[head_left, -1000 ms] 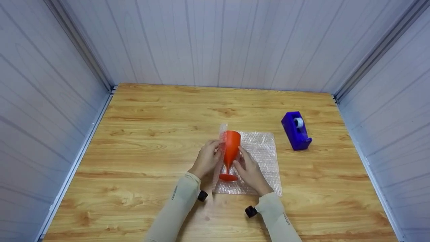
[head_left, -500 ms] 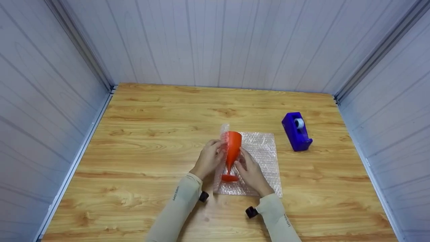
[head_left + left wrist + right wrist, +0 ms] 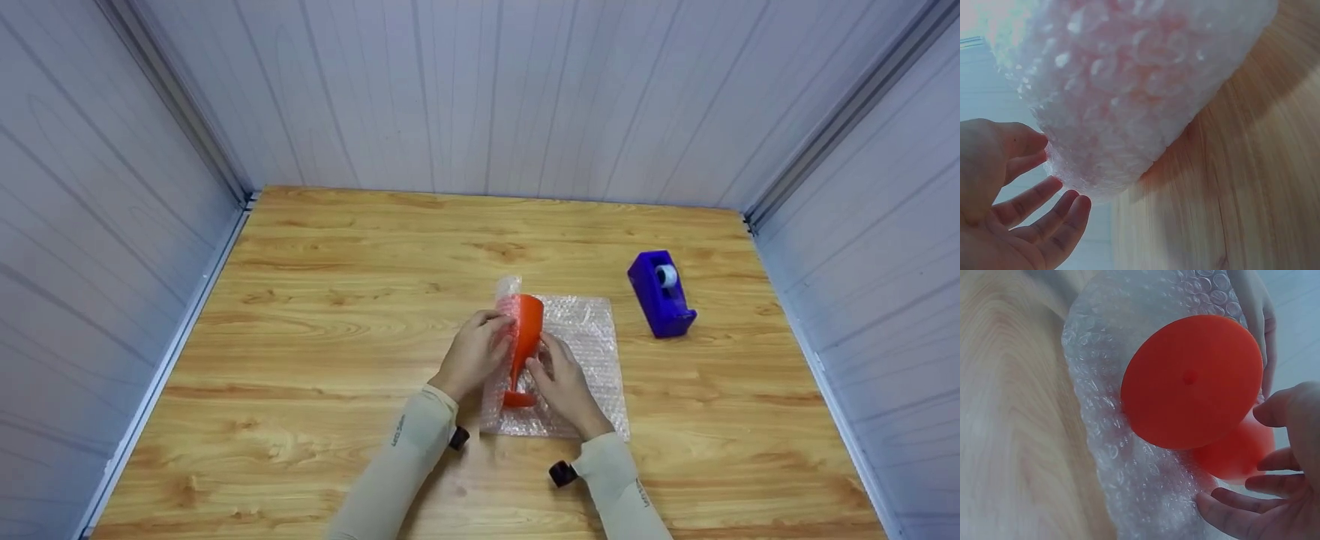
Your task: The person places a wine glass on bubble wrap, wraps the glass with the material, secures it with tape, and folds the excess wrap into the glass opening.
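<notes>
An orange-red champagne flute (image 3: 529, 330) lies on a sheet of bubble wrap (image 3: 589, 345), its round foot (image 3: 1190, 382) toward the person. The sheet's left part is folded up over the flute's left side. At that fold, my left hand (image 3: 474, 354) holds the bubble wrap (image 3: 1123, 101) between thumb and fingers. My right hand (image 3: 566, 386) touches the flute's right side with its fingertips, thumb and fingers spread apart. In the right wrist view the bowl (image 3: 1235, 450) shows partly behind the foot, beside the right hand's fingers.
A blue tape dispenser (image 3: 661, 294) with a white roll stands to the right of the bubble wrap. The wood-grain table (image 3: 337, 300) has pale panel walls (image 3: 465, 97) at its back and on both sides.
The left hand has moved slightly right, carrying the fold further over the flute. The flute has shifted a little to the right. The right hand has barely moved.
</notes>
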Motion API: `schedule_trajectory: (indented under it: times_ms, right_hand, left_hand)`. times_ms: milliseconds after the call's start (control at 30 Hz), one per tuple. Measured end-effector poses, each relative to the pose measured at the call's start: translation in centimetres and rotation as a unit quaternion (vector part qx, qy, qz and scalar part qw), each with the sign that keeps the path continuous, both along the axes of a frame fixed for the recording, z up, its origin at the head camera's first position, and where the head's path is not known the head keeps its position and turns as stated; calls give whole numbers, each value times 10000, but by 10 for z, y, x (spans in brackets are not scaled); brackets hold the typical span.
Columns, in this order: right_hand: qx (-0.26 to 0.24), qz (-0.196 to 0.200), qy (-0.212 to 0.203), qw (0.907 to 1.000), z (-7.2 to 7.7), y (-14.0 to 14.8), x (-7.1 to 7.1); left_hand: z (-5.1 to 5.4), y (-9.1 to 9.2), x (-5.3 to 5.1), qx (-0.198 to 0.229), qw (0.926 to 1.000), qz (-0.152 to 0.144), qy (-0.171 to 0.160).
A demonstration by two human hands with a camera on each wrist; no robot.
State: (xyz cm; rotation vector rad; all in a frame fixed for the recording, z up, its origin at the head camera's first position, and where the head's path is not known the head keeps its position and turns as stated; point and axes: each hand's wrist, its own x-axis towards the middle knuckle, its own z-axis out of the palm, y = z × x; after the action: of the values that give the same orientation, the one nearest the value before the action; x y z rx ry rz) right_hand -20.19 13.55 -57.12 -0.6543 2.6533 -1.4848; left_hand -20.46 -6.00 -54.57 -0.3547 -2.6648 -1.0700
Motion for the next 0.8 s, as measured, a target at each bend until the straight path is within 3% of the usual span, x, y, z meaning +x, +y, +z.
schedule_trajectory:
  times_ms: [533,800]
  right_hand:
    - [-317,-60,-214,9992,1,3,-3]
    - [-365,5,-53,9993,1,5,-6]
  left_hand:
    - [6,6,-3,-830,9965,78,65]
    - [7,9,-4,-815,9966,24,119]
